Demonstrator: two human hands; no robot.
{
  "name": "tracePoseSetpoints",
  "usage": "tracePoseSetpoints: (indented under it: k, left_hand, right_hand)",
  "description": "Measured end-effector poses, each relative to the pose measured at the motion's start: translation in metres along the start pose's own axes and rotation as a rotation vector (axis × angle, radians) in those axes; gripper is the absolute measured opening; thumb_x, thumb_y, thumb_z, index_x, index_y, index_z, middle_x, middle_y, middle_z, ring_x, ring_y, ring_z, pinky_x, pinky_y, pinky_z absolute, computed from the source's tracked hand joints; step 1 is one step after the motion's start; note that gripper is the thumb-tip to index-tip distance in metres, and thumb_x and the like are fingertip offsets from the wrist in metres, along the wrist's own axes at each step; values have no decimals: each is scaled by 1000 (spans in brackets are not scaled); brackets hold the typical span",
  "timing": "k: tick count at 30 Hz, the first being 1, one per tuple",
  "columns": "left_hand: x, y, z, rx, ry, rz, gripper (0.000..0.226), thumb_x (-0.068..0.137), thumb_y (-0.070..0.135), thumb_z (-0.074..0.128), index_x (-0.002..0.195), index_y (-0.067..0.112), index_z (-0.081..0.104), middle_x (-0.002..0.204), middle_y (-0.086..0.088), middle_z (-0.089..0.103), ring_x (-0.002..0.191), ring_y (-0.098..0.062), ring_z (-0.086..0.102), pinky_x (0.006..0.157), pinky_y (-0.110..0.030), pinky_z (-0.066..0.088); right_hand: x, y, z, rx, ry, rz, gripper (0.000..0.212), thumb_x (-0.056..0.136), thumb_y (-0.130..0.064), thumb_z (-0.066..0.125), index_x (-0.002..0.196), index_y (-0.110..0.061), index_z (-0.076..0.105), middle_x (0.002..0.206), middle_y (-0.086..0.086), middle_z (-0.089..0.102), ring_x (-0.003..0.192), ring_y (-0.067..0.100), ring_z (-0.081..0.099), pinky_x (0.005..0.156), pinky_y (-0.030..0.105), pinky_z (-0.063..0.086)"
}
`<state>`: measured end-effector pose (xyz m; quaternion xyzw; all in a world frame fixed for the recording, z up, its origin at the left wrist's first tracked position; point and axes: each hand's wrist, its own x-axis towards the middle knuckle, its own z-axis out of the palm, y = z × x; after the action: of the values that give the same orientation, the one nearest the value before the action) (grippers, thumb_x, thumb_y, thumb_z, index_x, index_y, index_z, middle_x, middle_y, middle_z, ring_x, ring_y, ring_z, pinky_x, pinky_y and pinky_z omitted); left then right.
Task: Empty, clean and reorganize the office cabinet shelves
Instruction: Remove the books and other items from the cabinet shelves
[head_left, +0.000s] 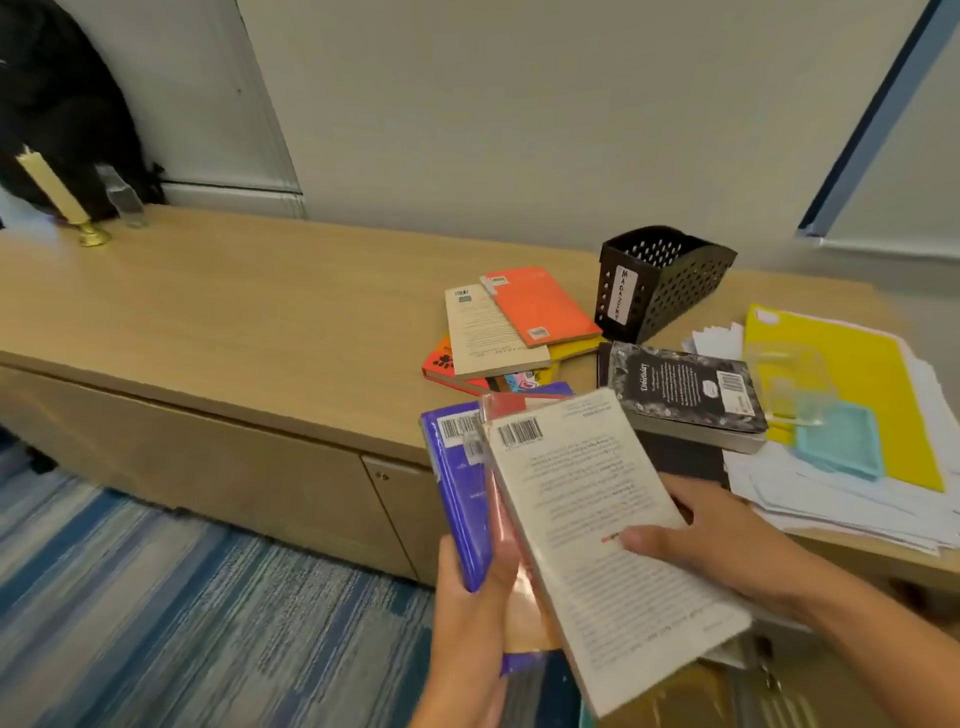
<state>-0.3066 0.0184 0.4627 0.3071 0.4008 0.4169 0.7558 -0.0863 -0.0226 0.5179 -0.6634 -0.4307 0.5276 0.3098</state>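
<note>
Left hand grips purple book; right hand clasps white book. Likely fanned for sorting onto tabletop beside stacked books.

Left grip (thumb up) – right grip – both clasping.

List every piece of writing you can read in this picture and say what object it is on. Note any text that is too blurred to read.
"MAGAZINES": handwritten down a white label on the black perforated bin.
Black book: a slanted title, too blurred to read for certain.
White book held in both hands: barcode and upside-down print, too small to read.
Purple book: barcode only, digits unreadable.
Cream book and orange book: print too small.
</note>
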Motion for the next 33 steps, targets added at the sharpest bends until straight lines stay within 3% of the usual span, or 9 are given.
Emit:
tracePoseSetpoints:
  k: [5,8,11,15,17,21,27,30,33]
  left_hand:
    - [31,33,-19,53,-24,-52,35,87,37,61,120,28,58,112,-8,73,93,-23,71,62,-38,58]
    - [57,46,-26,94,-18,-33,42,86,24,66,127,22,56,120,-8,70,106,-25,69,82,-43,57]
    - [86,58,-28,142,-1,7,55,80,18,73,131,22,54,122,-7,70,111,-26,67,91,-48,54]
    - [129,70,-24,173,58,15,58,79,20,73,133,23,53,120,-7,70,109,-29,68,91,-53,55]
    - [154,74,-19,171,96,18,53,80,20,72,131,23,55,118,-8,71,106,-31,69,89,-56,55]
    - [204,88,-2,186,122,31,46,85,13,68,129,18,56,117,-8,71,99,-28,70,78,-44,59]
    - [241,112,-4,317,220,55,34,88,9,69,120,17,61,111,-5,74,97,-29,71,82,-47,56]
    - [254,132,-23,422,316,130,31,87,4,70,113,18,62,107,-2,74,87,-18,73,65,-30,57]
    - [269,154,-38,445,393,189,28,87,5,69,108,22,61,112,-6,72,84,-13,71,68,-29,54]
  right_hand:
    - [29,-17,15,122,185,-41,34,87,-25,71,120,-27,64,101,-7,77,86,17,75,65,24,58]
    - [50,-25,12,181,252,-70,29,88,-21,71,116,-26,67,98,-9,77,84,13,75,60,18,55]
    - [77,-33,3,244,291,-81,29,89,-20,69,118,-25,67,99,-5,77,85,17,75,65,25,59]
    - [125,-38,-9,314,341,-116,33,89,-21,70,121,-28,65,100,-2,77,87,20,76,74,37,60]
    - [153,-42,-18,419,390,-125,31,90,-18,70,120,-24,65,99,-1,78,86,20,76,69,35,61]
    - [211,-55,-43,522,551,-132,35,91,-22,70,125,-22,61,99,-1,77,84,15,75,64,29,59]
    - [291,-92,-92,331,555,-106,33,97,-33,62,126,-22,53,98,-10,70,74,4,71,51,18,52]
    - [318,-89,-102,91,521,-33,27,100,-34,57,123,-24,49,100,-11,62,82,6,63,56,24,46]
    - [327,-72,-98,-51,517,58,17,101,-30,54,116,-21,51,98,-13,58,86,7,59,64,28,43]
